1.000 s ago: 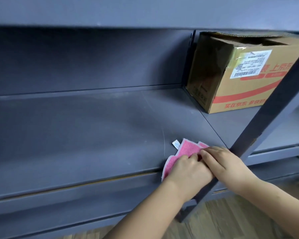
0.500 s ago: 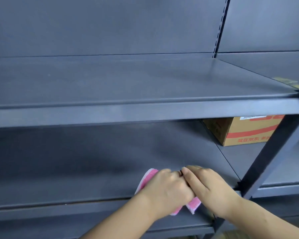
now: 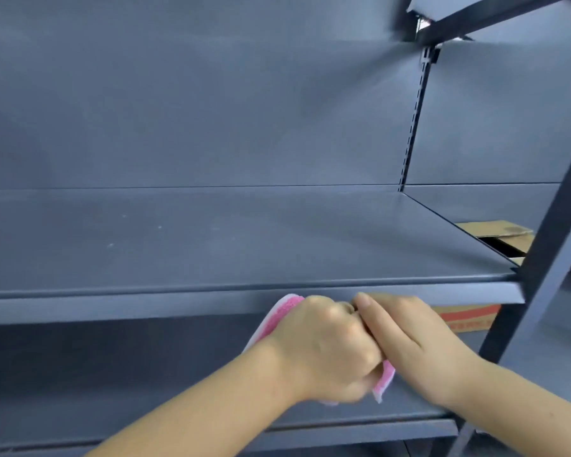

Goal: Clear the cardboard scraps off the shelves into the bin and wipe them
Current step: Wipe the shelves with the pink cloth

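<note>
Since 0.5 s ago both hands and the pink cloth (image 3: 384, 381) have been raised from the lower shelf (image 3: 129, 374) to the front lip of the upper shelf (image 3: 244, 249).

Left hand (image 3: 327, 344): fingers curled tight round the cloth, which is bunched in the fist.

Right hand (image 3: 419, 341): fingers straight, laid against the left knuckles.

A cardboard box (image 3: 468, 318) is seen at right on the lower level, mostly hidden behind the lip. Pale specks are noted on the upper shelf, left. A piece of cardboard (image 3: 495, 229) lies farther right on the upper level, beside the upright post (image 3: 541, 258).
</note>
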